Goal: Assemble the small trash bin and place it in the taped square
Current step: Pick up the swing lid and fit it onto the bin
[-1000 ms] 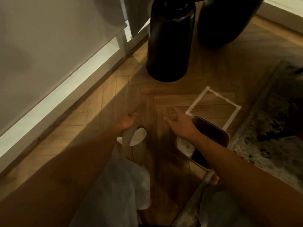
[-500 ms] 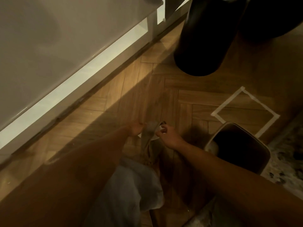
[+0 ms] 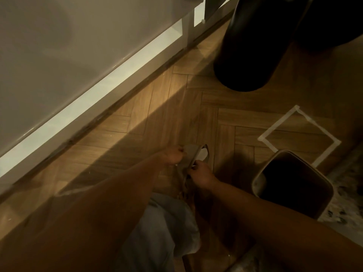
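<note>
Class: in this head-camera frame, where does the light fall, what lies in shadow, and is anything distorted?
Head view: a warm light band crosses the wooden floor; both hands, left hand and right hand, the lid piece and the bin body sit in dim shadow; the wide lens bends the cabinet edge.
</note>
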The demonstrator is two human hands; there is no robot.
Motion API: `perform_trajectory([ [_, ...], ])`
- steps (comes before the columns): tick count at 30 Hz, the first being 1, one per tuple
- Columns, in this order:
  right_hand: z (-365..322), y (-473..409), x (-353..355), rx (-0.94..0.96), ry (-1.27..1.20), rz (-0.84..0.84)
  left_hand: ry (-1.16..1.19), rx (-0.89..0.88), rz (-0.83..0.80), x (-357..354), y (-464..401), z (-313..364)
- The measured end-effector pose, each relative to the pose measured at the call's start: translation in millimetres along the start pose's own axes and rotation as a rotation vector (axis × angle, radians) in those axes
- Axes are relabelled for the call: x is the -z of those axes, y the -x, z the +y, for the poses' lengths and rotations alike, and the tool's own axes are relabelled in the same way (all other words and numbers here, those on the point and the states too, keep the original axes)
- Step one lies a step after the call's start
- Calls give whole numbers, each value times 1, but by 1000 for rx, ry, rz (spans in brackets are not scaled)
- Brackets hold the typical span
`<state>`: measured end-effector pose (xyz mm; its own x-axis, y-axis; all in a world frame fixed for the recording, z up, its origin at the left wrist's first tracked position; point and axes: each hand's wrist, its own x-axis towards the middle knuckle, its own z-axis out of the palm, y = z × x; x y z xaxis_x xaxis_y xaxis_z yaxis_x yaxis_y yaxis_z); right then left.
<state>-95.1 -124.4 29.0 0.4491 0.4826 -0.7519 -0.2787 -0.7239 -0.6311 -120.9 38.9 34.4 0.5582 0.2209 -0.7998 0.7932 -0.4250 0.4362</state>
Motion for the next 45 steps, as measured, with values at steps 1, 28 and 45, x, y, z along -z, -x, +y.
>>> perform_trajectory([
  [1,-5,0,4,-8,-21,19,-61,-39,21,5,5,8],
  [28,-55,154,238,352,-624,241,364,-372,262,6,60,182],
  [45,40,166,328,241,-634,445,452,-313,117,-57,52,243],
])
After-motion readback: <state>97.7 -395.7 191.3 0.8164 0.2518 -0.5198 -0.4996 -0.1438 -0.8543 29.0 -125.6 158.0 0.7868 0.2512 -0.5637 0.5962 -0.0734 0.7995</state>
